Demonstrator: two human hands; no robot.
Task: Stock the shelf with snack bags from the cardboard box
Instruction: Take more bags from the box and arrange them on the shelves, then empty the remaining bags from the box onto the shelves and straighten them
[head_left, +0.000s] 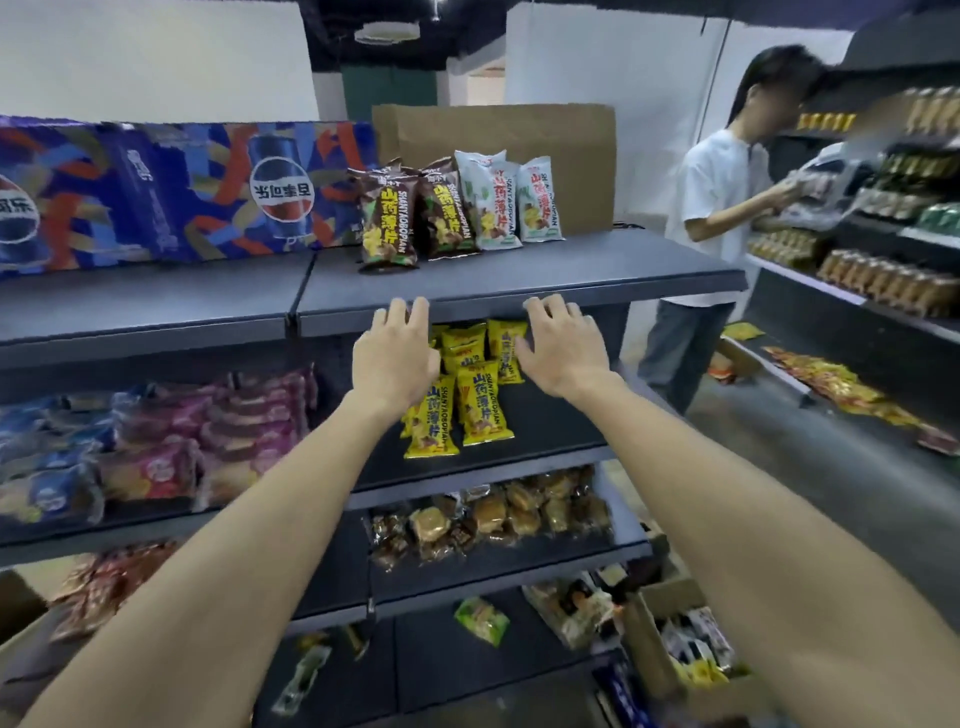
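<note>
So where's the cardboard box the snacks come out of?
In the head view the cardboard box sits low at the right, on the floor at the foot of the shelf unit, below the person's right forearm.

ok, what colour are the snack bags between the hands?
Yellow snack bags with red and dark lettering; head view.

Head-height view, forward and down, close to shelf (519, 283)

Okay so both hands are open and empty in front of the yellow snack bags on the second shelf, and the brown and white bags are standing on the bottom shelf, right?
Not quite. The head view shows the brown bags and white bags standing on the top shelf, not the bottom one. The rest holds: left hand and right hand are open and empty before the yellow snack bags.
</note>
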